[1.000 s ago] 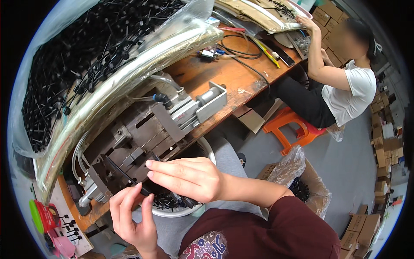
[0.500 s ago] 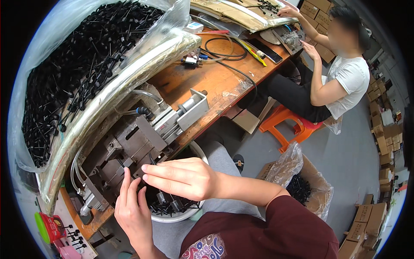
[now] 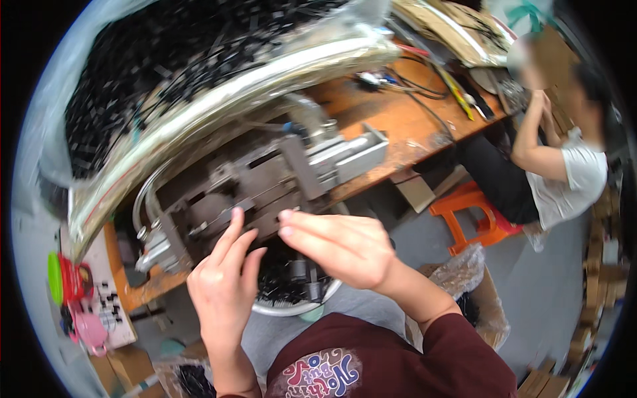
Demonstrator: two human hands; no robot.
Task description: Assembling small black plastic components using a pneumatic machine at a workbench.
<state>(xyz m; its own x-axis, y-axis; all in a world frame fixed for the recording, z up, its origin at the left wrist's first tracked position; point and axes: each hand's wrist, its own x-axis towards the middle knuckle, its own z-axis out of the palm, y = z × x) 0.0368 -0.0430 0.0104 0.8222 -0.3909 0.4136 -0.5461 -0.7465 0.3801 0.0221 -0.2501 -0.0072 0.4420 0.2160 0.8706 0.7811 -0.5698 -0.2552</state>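
Both hands meet in front of a grey metal jig (image 3: 265, 179) that sits on the orange table (image 3: 398, 119). The left hand (image 3: 222, 285) comes up from 6 o'clock, its fingers (image 3: 232, 229) raised and spread, tips just touching the jig's front edge; its grip is loose, with nothing clearly held. The right hand (image 3: 338, 245) reaches in from 4 o'clock, fingers (image 3: 292, 225) extended toward 9 o'clock, almost meeting the left fingertips. Whether it pinches a small part cannot be told; the picture is blurred there.

Directly below the hands, at 6 o'clock from the jig, a round metal bowl (image 3: 292, 306) holds small black parts (image 3: 285, 282), partly hidden by the right hand. At 11 o'clock a big clear plastic bag (image 3: 199, 113) full of black parts leans over the jig. At 2 o'clock cables (image 3: 411, 86) lie on the table. At 3 o'clock another person (image 3: 564, 179) sits by an orange stool (image 3: 471, 219), well apart.
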